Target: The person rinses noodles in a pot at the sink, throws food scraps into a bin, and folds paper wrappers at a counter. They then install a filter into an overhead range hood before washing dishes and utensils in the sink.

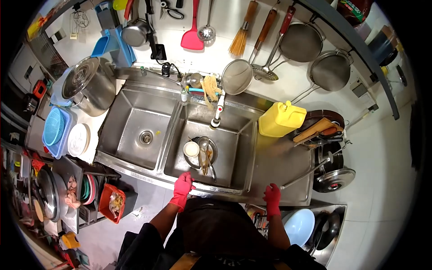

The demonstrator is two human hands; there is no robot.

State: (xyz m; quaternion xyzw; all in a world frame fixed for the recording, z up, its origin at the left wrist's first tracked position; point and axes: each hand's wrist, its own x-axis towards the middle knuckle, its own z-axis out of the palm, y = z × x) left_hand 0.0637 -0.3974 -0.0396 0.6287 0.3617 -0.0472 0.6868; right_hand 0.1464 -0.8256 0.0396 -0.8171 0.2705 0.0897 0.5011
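My left hand [182,186], in a red rubber glove, is at the front rim of the right sink basin [234,166], fingers loosely bent and apart with nothing in them. Also gloved in red, my right hand [272,198] is by the front edge of the steel drainboard [283,162]; its fingers curl a little, and it holds nothing. Inside the right basin sits a round metal pan or bowl [213,147]. A white bowl [191,149], a ladle [204,143] and several chopsticks or similar utensils lie in it. The faucet [217,119] stands over this basin.
The left basin [130,121] has a drain and a yellow scrap. A yellow jerrycan [281,119] stands on the drainboard. A big stockpot [92,87] and white plates [78,139] are at the left. Strainers [301,42] hang along the wall. A pale blue basin [299,227] is low right.
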